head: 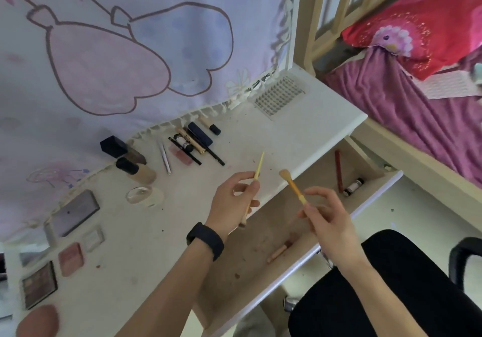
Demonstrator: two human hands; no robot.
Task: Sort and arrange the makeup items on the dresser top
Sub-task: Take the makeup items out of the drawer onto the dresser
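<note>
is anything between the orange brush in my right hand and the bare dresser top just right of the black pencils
Only the thin yellow brush in the left hand: its handle tip rises between the orange brush and that bare patch of dresser top. Nothing else visible lies there.

A bedroom at home: a bed (404, 109) with a red pillow (430, 23) at upper right, beside a white dresser (300, 133).
</note>
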